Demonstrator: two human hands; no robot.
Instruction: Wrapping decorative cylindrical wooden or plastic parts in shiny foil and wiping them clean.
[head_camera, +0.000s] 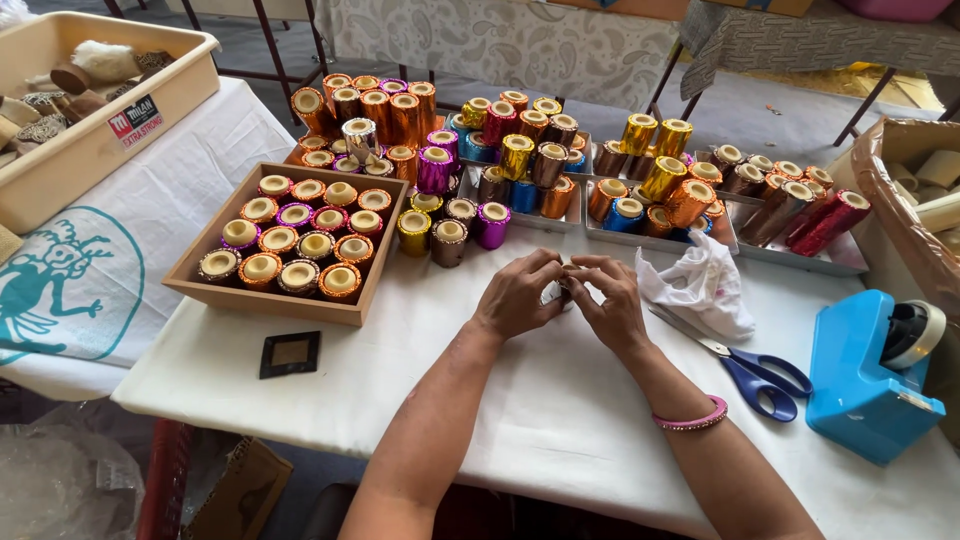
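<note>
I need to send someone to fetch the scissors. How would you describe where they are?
Start at the blue tape dispenser on the right of the white table. Just to its left, beside the right hand, lie the scissors, below a crumpled white cloth. They alone have blue handles and metal blades.

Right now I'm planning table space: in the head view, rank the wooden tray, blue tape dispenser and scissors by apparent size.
1. wooden tray
2. blue tape dispenser
3. scissors
The dispenser sits nearer the camera, so its lead over the scissors is less sure.
</note>
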